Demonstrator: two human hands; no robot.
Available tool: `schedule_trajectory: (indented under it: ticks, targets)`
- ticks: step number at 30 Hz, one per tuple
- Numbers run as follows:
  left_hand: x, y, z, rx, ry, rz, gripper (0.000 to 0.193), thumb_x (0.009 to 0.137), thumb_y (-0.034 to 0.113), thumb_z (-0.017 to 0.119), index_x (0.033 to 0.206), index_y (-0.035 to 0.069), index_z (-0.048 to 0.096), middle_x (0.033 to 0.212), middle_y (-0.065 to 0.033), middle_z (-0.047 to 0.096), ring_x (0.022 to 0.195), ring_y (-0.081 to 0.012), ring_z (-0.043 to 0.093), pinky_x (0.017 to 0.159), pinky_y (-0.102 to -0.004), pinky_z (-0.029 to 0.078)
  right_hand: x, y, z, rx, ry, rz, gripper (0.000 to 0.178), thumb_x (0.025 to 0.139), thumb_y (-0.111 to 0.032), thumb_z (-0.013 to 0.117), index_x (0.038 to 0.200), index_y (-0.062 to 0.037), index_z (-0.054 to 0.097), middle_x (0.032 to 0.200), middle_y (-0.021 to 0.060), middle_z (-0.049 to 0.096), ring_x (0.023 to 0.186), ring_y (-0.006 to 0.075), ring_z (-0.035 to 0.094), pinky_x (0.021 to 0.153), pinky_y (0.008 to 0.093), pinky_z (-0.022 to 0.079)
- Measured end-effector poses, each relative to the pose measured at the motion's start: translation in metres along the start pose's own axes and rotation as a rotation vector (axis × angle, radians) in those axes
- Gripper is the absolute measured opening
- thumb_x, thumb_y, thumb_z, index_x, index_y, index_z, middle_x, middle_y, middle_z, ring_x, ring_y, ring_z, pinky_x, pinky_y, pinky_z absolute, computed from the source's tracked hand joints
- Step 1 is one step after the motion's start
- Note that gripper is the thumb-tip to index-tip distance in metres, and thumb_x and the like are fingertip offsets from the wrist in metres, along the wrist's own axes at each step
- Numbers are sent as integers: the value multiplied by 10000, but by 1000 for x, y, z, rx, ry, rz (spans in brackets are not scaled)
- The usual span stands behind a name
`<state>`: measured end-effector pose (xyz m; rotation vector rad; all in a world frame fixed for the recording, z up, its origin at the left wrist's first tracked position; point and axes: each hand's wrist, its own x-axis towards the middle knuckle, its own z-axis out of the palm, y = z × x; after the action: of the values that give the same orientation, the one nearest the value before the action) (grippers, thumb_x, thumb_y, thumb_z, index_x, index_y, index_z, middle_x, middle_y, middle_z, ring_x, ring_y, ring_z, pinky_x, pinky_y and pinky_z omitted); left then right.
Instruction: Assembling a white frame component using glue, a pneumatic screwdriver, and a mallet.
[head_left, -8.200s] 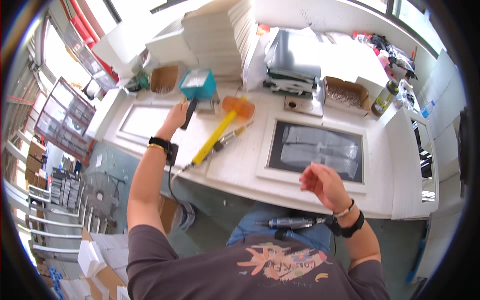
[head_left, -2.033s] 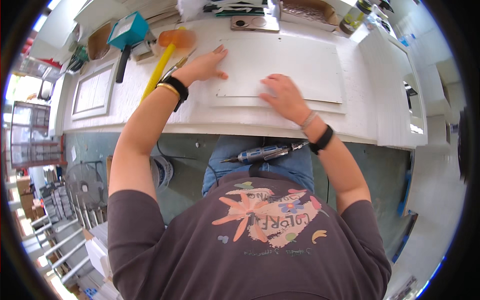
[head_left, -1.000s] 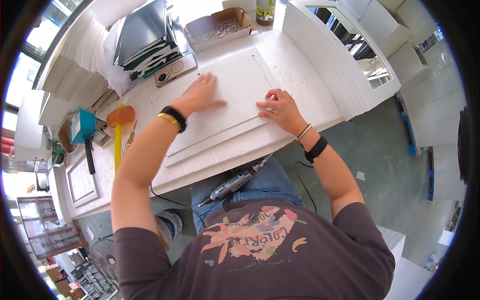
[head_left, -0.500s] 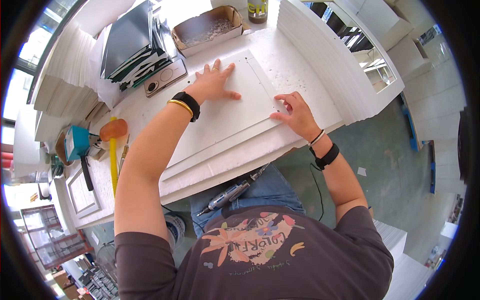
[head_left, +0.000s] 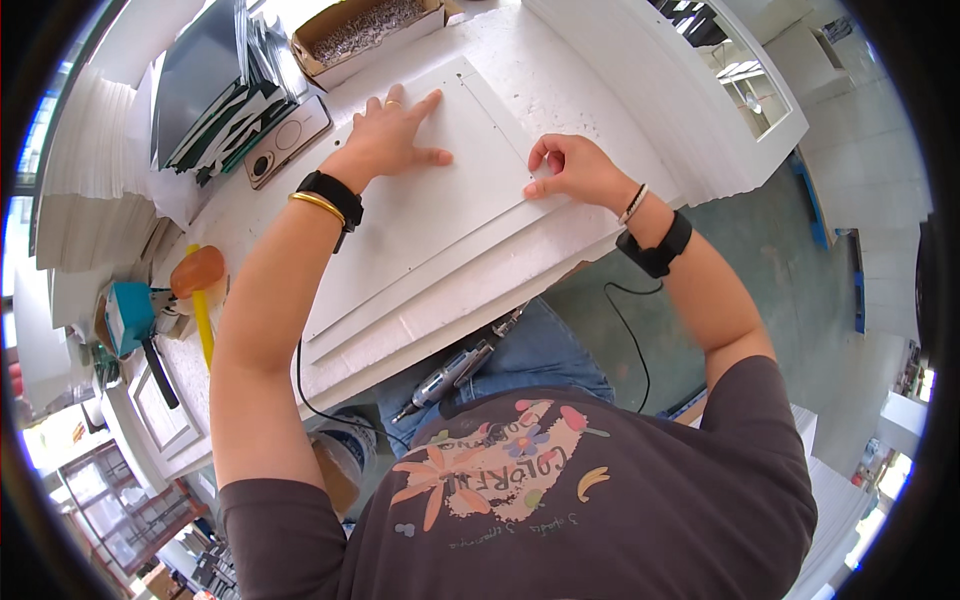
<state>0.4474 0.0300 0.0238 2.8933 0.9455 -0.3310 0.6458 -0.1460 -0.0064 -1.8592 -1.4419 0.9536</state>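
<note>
A white rectangular panel [head_left: 440,200] with small dark holes along its edges lies on the white worktop in front of me. My left hand [head_left: 385,135] rests flat on its upper left part, fingers spread. At the panel's right edge is my right hand [head_left: 580,172]. Its fingers are curled, with thumb and index fingertip close together by a small dark spot; whatever sits between them is too small to make out. Across my lap lies a grey corded power tool [head_left: 447,380], shaped like an electric screwdriver.
An open cardboard box [head_left: 365,40] of small metal pieces stands at the back, near dark folder-like sheets [head_left: 205,90] and a phone [head_left: 288,142]. To the left are an orange-headed mallet [head_left: 197,272] and a teal tool [head_left: 130,318]. Stacked white panels [head_left: 640,90] stand right.
The whole view has shifted, so the worktop sits higher and further left. My left hand stays spread on the panel. My right hand remains at its right edge, fingers slightly more curled.
</note>
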Motion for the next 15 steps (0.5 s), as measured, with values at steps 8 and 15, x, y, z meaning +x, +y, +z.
schedule_trajectory:
  ticks: [8,15]
  targets:
    - [4,-3,7,-48,16,-17,872,653,556,685,1380,257,309,1366,-251,296,1191,-430,361,984,-487,324,7,-9,-5,-110,-100,58,260,599,-235,786,712,-83,608,624,4,471,591,118,442,545,259,365]
    - [4,1,10,2,90,6,860,655,544,692,1375,247,326,1367,-260,300,1161,-423,405,955,-433,372,7,-15,-9,-137,-139,84,214,631,-184,755,650,-62,580,574,-7,470,569,94,424,526,244,352]
